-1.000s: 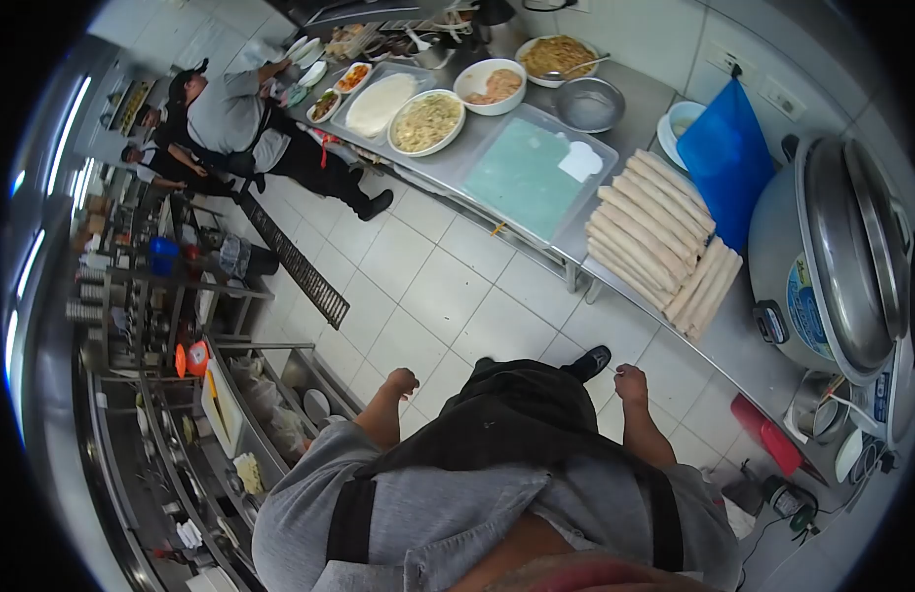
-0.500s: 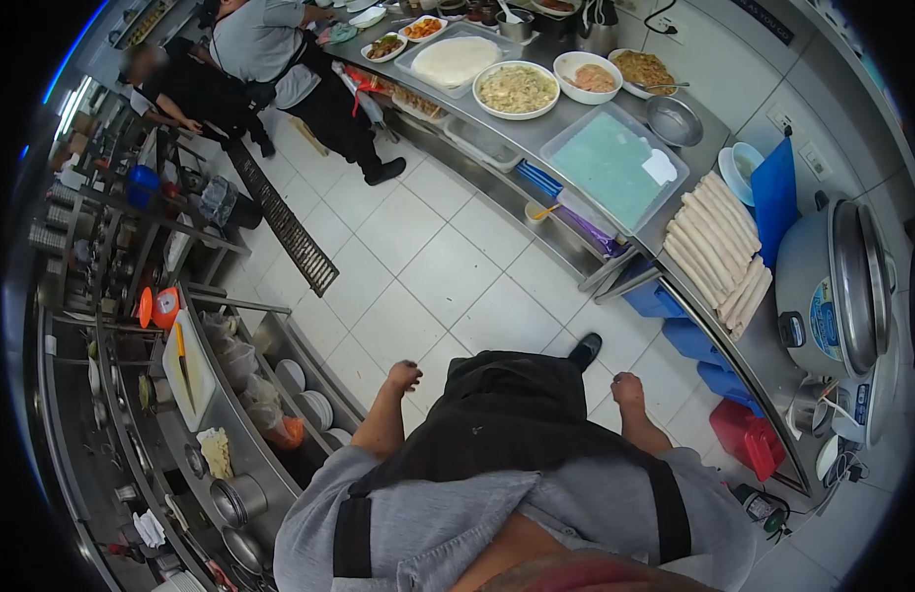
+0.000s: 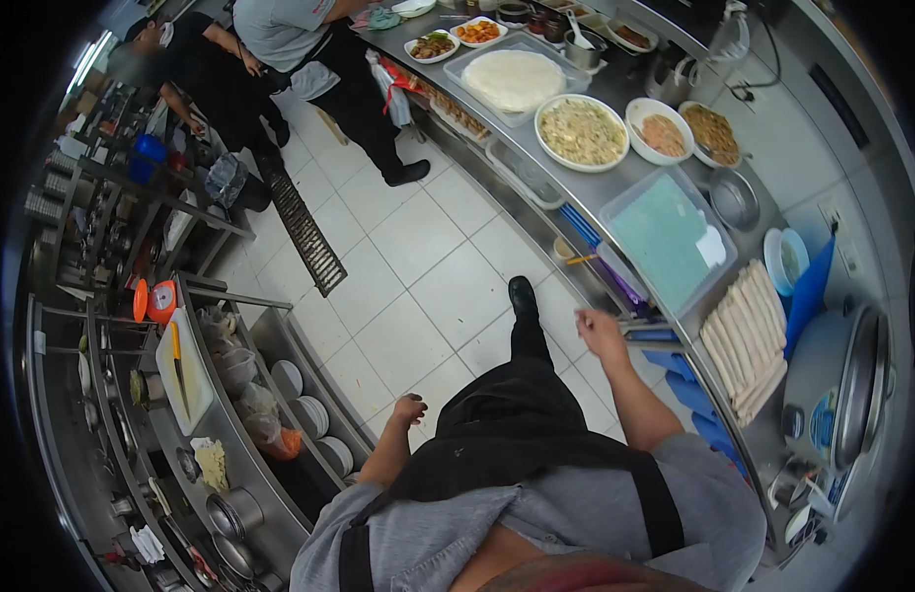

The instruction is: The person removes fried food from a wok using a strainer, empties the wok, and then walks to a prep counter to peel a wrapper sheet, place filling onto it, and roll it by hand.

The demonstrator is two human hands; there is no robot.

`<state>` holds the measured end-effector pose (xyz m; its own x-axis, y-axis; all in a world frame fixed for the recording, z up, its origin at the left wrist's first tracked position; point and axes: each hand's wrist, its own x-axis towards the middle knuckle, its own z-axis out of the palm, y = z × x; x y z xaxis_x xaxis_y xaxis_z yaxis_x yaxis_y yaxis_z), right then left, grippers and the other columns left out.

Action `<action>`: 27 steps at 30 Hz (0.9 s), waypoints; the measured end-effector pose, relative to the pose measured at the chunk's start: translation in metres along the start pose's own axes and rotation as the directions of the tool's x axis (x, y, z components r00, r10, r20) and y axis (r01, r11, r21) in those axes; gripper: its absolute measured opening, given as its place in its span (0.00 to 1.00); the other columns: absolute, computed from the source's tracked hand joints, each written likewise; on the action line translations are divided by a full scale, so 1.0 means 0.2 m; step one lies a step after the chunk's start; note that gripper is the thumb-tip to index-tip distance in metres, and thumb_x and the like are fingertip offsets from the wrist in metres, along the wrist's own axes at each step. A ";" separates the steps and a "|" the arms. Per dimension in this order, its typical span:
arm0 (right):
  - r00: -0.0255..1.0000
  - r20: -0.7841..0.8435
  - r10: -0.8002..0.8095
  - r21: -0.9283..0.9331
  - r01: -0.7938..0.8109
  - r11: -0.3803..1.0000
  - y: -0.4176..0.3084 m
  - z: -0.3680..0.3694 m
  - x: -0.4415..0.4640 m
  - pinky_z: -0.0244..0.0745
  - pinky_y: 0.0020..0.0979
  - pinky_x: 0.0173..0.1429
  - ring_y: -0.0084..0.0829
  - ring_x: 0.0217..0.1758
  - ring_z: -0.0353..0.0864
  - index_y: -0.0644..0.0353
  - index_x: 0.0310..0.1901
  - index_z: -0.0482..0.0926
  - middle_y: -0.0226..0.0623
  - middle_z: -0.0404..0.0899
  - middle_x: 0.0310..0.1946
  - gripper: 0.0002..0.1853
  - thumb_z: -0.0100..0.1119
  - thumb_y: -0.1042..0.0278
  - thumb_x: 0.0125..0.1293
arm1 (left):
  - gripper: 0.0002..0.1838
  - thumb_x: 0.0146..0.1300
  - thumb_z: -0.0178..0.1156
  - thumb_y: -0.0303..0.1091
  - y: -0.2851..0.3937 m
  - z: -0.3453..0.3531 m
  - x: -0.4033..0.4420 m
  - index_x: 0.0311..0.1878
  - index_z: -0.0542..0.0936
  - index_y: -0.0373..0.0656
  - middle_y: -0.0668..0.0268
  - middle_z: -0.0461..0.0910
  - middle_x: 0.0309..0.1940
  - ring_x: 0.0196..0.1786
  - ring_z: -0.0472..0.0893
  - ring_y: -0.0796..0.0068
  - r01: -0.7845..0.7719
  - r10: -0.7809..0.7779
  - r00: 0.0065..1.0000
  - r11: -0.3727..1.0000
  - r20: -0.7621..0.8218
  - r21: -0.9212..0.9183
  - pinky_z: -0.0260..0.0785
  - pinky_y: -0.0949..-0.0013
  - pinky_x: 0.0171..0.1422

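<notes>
Over the tiled floor, my left hand (image 3: 410, 409) hangs beside the dark apron (image 3: 497, 444), loosely curled with its fingers slightly apart; nothing shows in it. My right hand (image 3: 600, 333) is raised near the edge of the right-hand counter, fingers loosely bent and apart, touching nothing. The nearest items to it are a tray with a green sheet (image 3: 660, 237) and a stack of long pale rolls (image 3: 739, 331). Farther along stand a white bowl of mixed filling (image 3: 582, 133), a bowl of pinkish food (image 3: 661, 132) and a tray of white round sheets (image 3: 515, 81).
Two people (image 3: 280, 39) (image 3: 196, 74) stand at the upper left. A floor grate (image 3: 305, 222) runs towards them. The left counter holds a cutting board with a yellow-handled knife (image 3: 178, 360) and an orange scale (image 3: 162, 301). A large cooker (image 3: 823, 395) stands at the right.
The view has moved forward and turned, and the right counter is nearer. My right hand has risen and moved forward. One foot has stepped ahead.
</notes>
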<state>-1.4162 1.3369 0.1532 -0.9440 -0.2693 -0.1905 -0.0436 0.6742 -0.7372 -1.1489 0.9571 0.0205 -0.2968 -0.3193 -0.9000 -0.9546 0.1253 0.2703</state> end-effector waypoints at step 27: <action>0.767 0.280 -0.577 -0.503 0.629 0.592 -0.82 -0.14 2.64 0.71 0.39 0.47 0.41 0.44 0.72 0.59 0.33 0.76 0.41 0.72 0.35 0.07 0.58 0.69 0.52 | 0.24 0.49 0.58 0.25 0.20 0.18 0.12 0.53 0.70 0.37 0.57 0.79 0.37 0.38 0.80 0.65 -0.030 0.020 0.957 0.999 -0.291 -0.030 0.74 0.63 0.37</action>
<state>-1.9177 1.1031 0.1924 -0.6073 -0.7884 0.0977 -0.7845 0.5757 -0.2303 -1.1926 0.9886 -0.0036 -0.3106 -0.5761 -0.7561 -0.9456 0.1063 0.3075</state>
